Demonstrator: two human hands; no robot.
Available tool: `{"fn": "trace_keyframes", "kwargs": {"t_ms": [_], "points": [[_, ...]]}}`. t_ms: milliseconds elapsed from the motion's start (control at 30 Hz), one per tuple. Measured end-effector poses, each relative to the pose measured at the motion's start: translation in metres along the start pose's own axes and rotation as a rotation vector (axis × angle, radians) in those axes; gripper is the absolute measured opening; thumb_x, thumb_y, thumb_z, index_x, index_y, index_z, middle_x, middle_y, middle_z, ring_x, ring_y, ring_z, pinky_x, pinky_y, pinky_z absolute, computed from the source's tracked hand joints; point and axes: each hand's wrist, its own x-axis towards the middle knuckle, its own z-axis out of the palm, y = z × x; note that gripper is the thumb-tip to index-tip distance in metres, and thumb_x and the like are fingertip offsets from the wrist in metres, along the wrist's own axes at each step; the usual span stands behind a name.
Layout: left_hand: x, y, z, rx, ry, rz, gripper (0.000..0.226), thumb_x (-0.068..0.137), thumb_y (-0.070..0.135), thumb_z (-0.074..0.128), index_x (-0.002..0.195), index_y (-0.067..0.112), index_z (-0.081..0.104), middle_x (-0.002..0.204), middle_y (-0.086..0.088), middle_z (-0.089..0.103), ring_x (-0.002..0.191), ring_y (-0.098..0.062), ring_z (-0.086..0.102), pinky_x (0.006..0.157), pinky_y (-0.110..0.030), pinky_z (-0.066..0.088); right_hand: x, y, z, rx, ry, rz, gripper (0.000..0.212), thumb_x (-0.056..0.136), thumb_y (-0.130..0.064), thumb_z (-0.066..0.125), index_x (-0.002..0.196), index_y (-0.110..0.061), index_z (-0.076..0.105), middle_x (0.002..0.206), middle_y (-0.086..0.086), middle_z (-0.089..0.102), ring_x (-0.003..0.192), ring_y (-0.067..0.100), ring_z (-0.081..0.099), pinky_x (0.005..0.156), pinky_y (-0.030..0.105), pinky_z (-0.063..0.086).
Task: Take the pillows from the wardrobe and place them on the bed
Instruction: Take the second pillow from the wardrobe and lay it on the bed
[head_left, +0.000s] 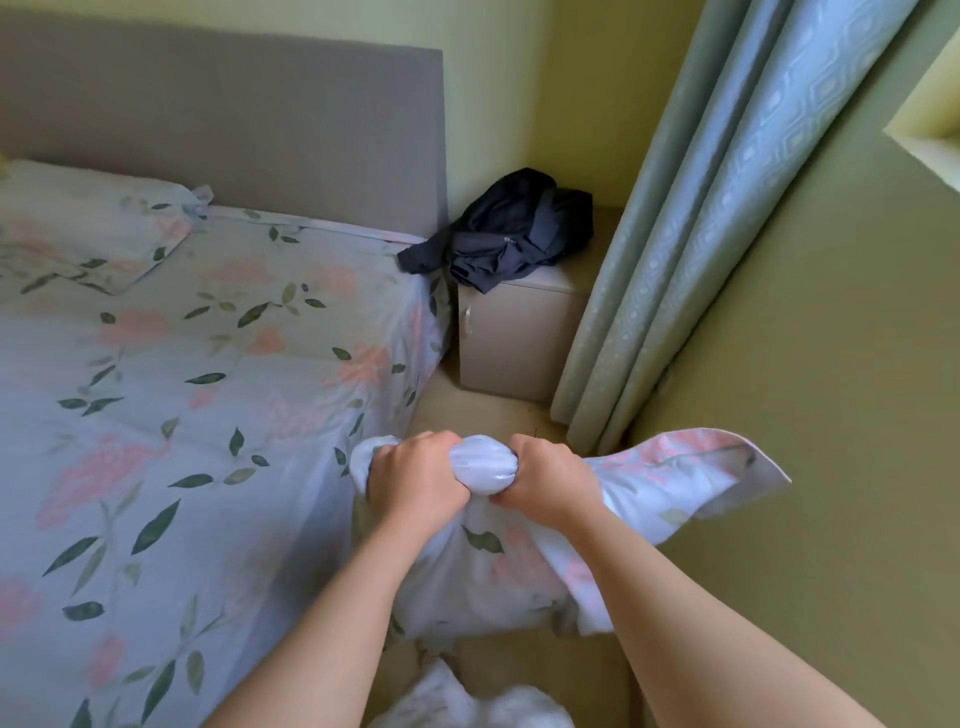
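I hold a floral pillow (524, 561) in the air beside the bed's right edge. My left hand (415, 480) and my right hand (545, 480) both grip its bunched top edge, close together. A loose flap of its case (711, 467) sticks out to the right. The bed (197, 374) has a pale blue cover with pink flowers and green leaves. Another matching pillow (78, 228) lies at the head of the bed on the left, against the grey headboard (223, 119). The wardrobe is out of view.
A beige bedside cabinet (514, 338) stands right of the bed with dark clothing (509, 231) piled on it. Blue-grey curtains (717, 208) hang at the right by a green wall. White fabric (467, 701) shows at the bottom edge.
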Motion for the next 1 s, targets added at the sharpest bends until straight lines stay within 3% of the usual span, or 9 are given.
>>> {"fn": "trace_keyframes", "kwargs": {"t_ms": [200,367,533,667,833,1000], "points": [[0.099,-0.042,-0.028,-0.026,0.019,-0.061,0.016,0.068,0.015,0.057,0.083,0.018,0.062,0.086,-0.006,0.069,0.083,-0.032,0.063,0.073,-0.033,0.048,0.106,-0.052,-0.017,-0.044,-0.035,-0.077,0.02,0.073,-0.031,0.061,0.073,-0.025,0.041,0.094,0.004,0.067,0.09,0.028,0.06,0.065,0.027,0.035],[0.155,-0.056,-0.039,-0.022,0.024,-0.109,0.013,0.071,0.016,0.058,0.083,0.018,0.062,0.088,-0.008,0.07,0.085,-0.032,0.062,0.069,-0.03,0.043,0.169,-0.076,-0.027,-0.063,-0.033,-0.119,0.017,0.074,-0.033,0.062,0.083,-0.023,0.051,0.098,0.005,0.068,0.093,0.03,0.06,0.067,0.028,0.035],[0.211,-0.069,-0.054,-0.087,0.038,-0.263,0.021,0.067,0.014,0.062,0.087,0.019,0.063,0.092,-0.009,0.07,0.088,-0.035,0.062,0.067,-0.028,0.041,0.238,-0.099,-0.039,-0.08,-0.05,-0.197,0.034,0.073,-0.032,0.063,0.059,-0.024,0.033,0.09,0.007,0.068,0.088,0.032,0.06,0.065,0.03,0.033],[0.263,-0.086,-0.068,-0.172,0.019,-0.402,0.025,0.058,0.016,0.07,0.067,0.018,0.047,0.083,-0.01,0.068,0.08,-0.035,0.061,0.059,-0.026,0.036,0.303,-0.123,-0.052,-0.113,-0.098,-0.3,0.018,0.07,-0.028,0.065,0.078,-0.018,0.052,0.091,0.008,0.068,0.089,0.033,0.06,0.065,0.031,0.037],[0.332,-0.11,-0.073,-0.401,0.011,-0.576,0.03,0.049,0.016,0.077,0.058,0.018,0.048,0.064,-0.001,0.057,0.076,-0.034,0.063,0.057,-0.026,0.037,0.391,-0.149,-0.065,-0.187,-0.228,-0.44,0.032,0.068,-0.029,0.07,0.094,-0.017,0.057,0.1,0.007,0.067,0.093,0.03,0.06,0.066,0.031,0.039],[0.388,-0.124,-0.081,-0.422,0.077,-0.705,0.031,0.049,0.018,0.078,0.058,0.023,0.049,0.06,0.008,0.052,0.064,-0.022,0.056,0.052,-0.023,0.034,0.47,-0.18,-0.077,-0.258,-0.345,-0.571,0.035,0.067,-0.031,0.072,0.095,-0.019,0.056,0.102,0.007,0.067,0.09,0.029,0.06,0.068,0.032,0.043]]}}
